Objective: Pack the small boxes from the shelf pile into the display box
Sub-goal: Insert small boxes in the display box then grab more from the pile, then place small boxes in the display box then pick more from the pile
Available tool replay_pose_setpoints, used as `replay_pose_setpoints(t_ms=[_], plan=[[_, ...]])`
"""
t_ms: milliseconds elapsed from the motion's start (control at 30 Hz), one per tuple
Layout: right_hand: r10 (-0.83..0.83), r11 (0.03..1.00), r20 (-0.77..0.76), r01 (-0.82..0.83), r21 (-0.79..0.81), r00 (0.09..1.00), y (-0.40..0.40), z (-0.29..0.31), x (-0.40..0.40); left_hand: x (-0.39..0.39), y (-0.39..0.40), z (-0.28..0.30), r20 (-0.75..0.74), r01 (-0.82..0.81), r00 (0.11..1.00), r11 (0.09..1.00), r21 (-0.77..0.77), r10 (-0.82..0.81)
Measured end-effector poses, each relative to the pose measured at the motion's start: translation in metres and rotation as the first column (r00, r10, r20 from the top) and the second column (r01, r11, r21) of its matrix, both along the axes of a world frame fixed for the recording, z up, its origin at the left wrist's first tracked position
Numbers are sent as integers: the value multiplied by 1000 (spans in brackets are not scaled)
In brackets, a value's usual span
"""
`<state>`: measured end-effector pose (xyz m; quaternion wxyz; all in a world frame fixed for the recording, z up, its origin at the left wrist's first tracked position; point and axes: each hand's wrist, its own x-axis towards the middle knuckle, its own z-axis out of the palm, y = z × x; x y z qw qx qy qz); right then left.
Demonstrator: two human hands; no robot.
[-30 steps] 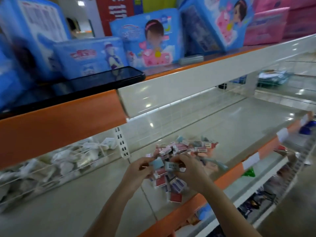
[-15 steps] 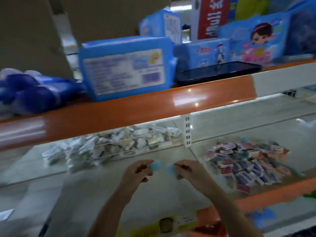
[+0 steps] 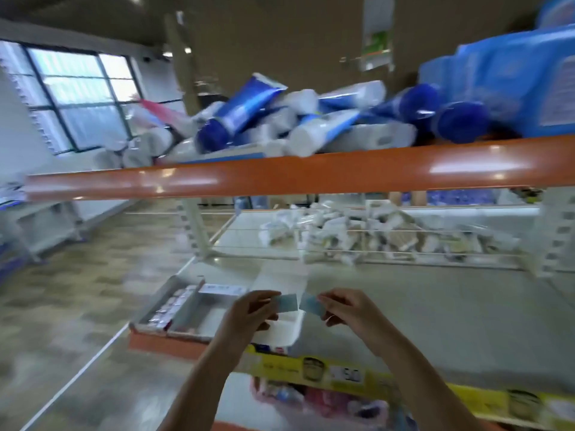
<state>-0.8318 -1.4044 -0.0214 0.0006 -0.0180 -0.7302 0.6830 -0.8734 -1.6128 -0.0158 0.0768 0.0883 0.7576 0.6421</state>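
Each hand pinches one small pale-blue box, the left hand gripping its box and the right hand gripping its box, both held just above the display box at the shelf's front left corner, probably so they can drop straight in. One row already fills its left side, the middle section looks empty. Behind, a wire rail fences white packets, and nothing blocks the way down.
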Motion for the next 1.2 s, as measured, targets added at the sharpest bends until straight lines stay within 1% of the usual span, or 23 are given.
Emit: replay_pose_setpoints(t_ms=[167, 333, 467, 633, 867, 967, 1100, 1200], plan=[[161, 984, -47, -157, 85, 986, -70, 5, -46, -14, -80, -3, 6, -130, 992, 990, 57, 129], [250, 968, -40, -248, 45, 967, -125, 4, -100, -46, -137, -4, 0, -224, 974, 973, 53, 225], [334, 940, -9, -332, 85, 943, -157, 7, -148, -84, -169, 0, 2, -266, 964, 963, 45, 266], [400, 901, 50, -403, 158, 915, -181, 13, -195, -128, -190, -2, 8, -251, 968, 968, -1, 251], [371, 886, 149, -398, 239, 916, -196, 7, -219, -164, -206, -16, 19, -176, 984, 984, 8, 176], [336, 873, 197, -383, 301, 921, -200, 6, -221, -176, -213, -24, 18, -108, 994, 994, -10, 108], [262, 840, 252, -349, 416, 932, -211, -2, -217, -193, -225, -36, 31, -4, 999, 996, -84, 7], [201, 838, 317, -330, 434, 927, -220, -10, -210, -204, -232, -42, 40, 88, 996, 986, -140, -83]])
